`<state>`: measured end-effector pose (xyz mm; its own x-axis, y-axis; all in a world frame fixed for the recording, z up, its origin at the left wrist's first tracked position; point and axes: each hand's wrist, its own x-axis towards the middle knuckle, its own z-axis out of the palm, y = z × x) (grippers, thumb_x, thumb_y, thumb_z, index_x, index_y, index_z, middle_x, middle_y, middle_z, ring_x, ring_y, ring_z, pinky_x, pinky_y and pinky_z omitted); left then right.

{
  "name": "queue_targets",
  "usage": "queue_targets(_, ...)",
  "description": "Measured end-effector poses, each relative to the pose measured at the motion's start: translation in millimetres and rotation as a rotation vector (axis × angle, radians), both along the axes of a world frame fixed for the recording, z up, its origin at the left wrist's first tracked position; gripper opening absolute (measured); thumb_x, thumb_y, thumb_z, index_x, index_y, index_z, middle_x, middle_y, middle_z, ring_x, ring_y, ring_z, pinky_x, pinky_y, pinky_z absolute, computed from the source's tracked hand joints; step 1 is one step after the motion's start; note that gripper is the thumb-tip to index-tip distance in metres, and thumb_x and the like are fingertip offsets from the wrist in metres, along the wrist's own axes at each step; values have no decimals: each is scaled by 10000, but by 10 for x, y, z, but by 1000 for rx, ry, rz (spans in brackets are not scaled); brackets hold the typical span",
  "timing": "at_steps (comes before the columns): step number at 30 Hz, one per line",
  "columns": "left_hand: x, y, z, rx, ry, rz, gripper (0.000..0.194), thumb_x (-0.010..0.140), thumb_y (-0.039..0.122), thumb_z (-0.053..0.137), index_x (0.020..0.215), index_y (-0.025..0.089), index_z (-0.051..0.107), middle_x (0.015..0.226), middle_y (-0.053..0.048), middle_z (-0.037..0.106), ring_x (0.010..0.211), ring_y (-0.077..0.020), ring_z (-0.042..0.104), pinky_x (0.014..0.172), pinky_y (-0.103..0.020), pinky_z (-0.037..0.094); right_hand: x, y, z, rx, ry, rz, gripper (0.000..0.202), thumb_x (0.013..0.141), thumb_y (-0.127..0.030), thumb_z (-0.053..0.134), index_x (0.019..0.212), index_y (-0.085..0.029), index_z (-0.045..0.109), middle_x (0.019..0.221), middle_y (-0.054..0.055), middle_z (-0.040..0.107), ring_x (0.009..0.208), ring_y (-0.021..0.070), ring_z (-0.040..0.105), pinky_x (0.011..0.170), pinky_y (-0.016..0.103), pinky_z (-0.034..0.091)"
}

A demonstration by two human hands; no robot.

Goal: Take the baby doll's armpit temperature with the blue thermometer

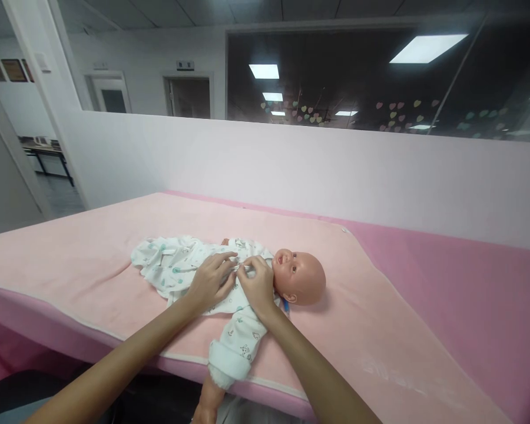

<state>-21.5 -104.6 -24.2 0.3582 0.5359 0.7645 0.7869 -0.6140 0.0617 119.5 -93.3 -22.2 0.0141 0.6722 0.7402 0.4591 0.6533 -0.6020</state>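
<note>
A bald baby doll (307, 277) lies on its back with its head to the right. It wears a white garment (242, 338) with small prints, and one sleeved arm reaches over the near table edge. White cloth with green prints (174, 271) covers its lower body. On the doll's chest, my left hand (212, 280) has its thumb and fingers bent around the front of the garment. Close beside it, nearer the doll's chin, my right hand (257, 281) pinches the garment's front between thumb and index finger.
A peach-coloured blanket (362, 330) lies over a pink table cover (468, 282). Behind the table stands a white partition (313, 171) with dark glass above. A distant desk (48, 153) shows at the far left.
</note>
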Motion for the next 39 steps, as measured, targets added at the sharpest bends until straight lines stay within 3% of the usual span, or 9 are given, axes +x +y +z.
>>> queue_targets(12,-13,4,37,-93,23,-77,196,777,160,417,931,192,534,1015,-63,588,911,-207,529,815,-367,409,-1,17,-13,27,-13,-39,112,662,-123,494,591,-203,460,630,-19,536,649,137,510,615,246,380)
queue_targets(31,3,-2,1,-80,-43,-45,123,795,168,410,869,183,506,848,-51,588,803,-191,530,734,-341,408,4,4,6,33,-24,-30,105,684,-158,504,593,-201,475,629,-13,542,652,137,515,598,239,381)
queue_targets(36,-9,-23,-6,-90,-85,-66,144,810,174,406,898,190,518,860,-49,604,819,-188,544,746,-337,414,7,-8,10,14,-27,-21,110,702,-160,507,603,-199,482,641,-12,550,661,137,522,611,239,385)
queue_targets(39,-17,-17,-29,-70,-135,-54,215,806,188,427,1010,187,494,897,-57,614,829,-197,549,752,-343,426,6,-12,10,10,-31,-23,110,704,-153,507,605,-197,485,642,-13,552,662,137,524,615,240,385)
